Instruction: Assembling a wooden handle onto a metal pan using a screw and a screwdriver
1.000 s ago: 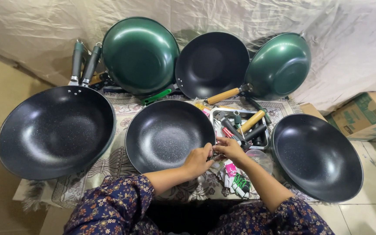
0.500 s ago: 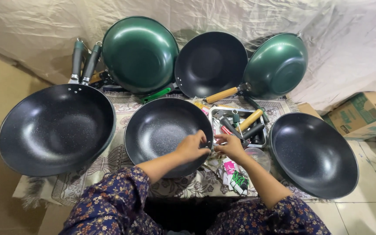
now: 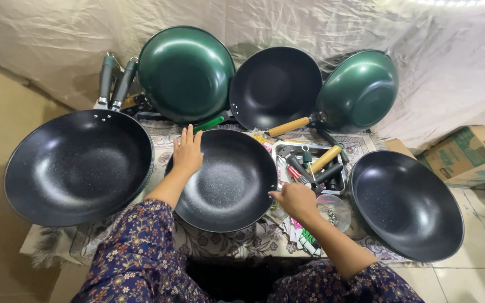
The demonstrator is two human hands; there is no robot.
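**Both hands on the middle pan**

The black speckled pan [image 3: 225,179] sits at the middle of the tabletop's near edge. The left hand [image 3: 187,152] lies flat on its far-left rim, fingers straight and together, gripping nothing. The right hand [image 3: 294,200] touches the near-right rim, fingers curled; whether it pinches anything cannot be told. A tray of handles [image 3: 315,165] lies just beside it.
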